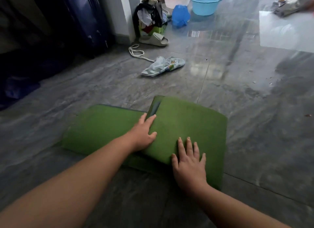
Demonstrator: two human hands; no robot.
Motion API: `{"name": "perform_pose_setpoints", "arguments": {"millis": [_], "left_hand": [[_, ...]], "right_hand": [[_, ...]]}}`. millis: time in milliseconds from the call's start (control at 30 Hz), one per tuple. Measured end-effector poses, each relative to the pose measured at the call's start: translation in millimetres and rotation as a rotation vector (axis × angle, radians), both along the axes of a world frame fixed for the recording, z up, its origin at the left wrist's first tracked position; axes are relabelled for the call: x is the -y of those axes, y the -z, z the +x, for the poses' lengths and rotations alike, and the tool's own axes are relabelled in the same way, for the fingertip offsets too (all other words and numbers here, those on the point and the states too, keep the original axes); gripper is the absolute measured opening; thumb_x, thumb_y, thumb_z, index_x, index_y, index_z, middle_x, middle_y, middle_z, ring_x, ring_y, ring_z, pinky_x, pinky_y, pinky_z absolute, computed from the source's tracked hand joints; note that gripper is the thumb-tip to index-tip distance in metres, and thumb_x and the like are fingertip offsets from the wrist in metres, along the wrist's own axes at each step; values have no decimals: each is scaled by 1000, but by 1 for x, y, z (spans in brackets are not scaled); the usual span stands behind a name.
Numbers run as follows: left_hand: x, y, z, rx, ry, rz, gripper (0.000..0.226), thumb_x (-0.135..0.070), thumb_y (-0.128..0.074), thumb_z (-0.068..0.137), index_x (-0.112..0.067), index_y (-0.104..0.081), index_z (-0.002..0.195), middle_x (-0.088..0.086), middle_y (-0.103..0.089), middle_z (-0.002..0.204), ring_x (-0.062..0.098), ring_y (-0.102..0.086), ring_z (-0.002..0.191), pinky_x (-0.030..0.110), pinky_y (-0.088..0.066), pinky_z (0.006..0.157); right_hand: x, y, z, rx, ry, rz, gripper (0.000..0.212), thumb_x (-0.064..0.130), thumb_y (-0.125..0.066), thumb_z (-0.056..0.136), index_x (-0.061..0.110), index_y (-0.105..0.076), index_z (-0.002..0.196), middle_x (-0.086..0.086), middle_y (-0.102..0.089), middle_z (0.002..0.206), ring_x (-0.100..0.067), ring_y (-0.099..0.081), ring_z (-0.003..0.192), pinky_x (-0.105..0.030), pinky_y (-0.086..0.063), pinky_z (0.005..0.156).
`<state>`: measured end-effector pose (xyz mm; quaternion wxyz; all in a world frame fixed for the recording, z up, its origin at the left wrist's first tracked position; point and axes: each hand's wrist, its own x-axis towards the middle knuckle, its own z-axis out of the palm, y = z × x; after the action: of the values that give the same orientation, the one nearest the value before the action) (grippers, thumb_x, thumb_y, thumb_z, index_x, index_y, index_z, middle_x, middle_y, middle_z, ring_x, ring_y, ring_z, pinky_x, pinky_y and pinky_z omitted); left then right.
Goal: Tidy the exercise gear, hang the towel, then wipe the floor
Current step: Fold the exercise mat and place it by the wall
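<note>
Mat (186, 124) folded; left hand (141, 137) presses edge, right hand (188, 166) flat atop.

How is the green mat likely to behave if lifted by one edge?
Probably floppy: the green mat bends over itself in a soft fold under the left hand and right hand. Likely light, as it looks like a thin sheet. The fold may spring open once released, since both hands press it down.

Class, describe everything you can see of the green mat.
The green mat looks like matte foam. Its right part is rolled or folded over, a dark gap at the far end; the rest lies flat on the grey floor. The left hand touches the fold's edge; the right hand rests flat on top.
</note>
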<state>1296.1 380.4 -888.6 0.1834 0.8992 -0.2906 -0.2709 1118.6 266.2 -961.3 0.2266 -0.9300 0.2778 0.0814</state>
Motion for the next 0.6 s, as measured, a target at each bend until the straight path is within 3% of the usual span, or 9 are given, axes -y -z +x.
{"name": "perform_pose_setpoints", "arguments": {"millis": [100, 200, 333, 467, 533, 600], "left_hand": [[-28, 28, 8, 55, 90, 106, 74, -26, -52, 97, -33, -9, 157, 8, 12, 165, 30, -3, 152, 35, -10, 120], [-49, 60, -7, 166, 260, 301, 73, -33, -44, 100, -35, 1, 156, 8, 21, 163, 29, 10, 151, 46, -8, 123], [-71, 92, -27, 146, 383, 422, 67, -42, -36, 102, -40, 6, 155, 4, 25, 162, 26, 19, 150, 58, -8, 120], [-78, 105, -29, 129, 358, 452, 64, -46, -31, 103, -44, 9, 153, 4, 27, 162, 33, 18, 149, 60, -12, 119], [-79, 111, -29, 111, 337, 434, 63, -45, -31, 104, -45, 10, 152, 4, 27, 161, 37, 13, 150, 58, -18, 118], [-80, 115, -30, 75, 317, 393, 63, -40, -31, 105, -46, 10, 152, 4, 28, 161, 39, 8, 150, 56, -21, 118]], "right_hand": [[-11, 26, -10, -89, -89, -107, 67, 57, -16, 97, 32, 3, 157, -2, 9, 165, -26, 13, 151, -57, 5, 119], [-16, 49, -23, -162, -152, -176, 70, 58, -18, 94, 31, -5, 157, 0, 1, 166, -29, 6, 152, -70, 6, 111], [-15, 63, -17, -282, -200, -133, 72, 58, -18, 97, 28, 10, 156, -2, 16, 164, -32, 19, 149, -75, 7, 108], [-16, 66, -14, -338, -299, -177, 95, 71, -34, 88, 29, 23, 151, -13, 24, 161, -44, 23, 145, -80, 9, 99], [-16, 65, -14, -365, -341, -230, 103, 63, -47, 87, 30, 29, 148, -14, 29, 158, -48, 21, 144, -82, 5, 98], [-15, 64, -10, -377, -351, -281, 94, 41, -47, 95, 30, 32, 146, -14, 32, 156, -49, 17, 145, -82, -1, 101]]}}
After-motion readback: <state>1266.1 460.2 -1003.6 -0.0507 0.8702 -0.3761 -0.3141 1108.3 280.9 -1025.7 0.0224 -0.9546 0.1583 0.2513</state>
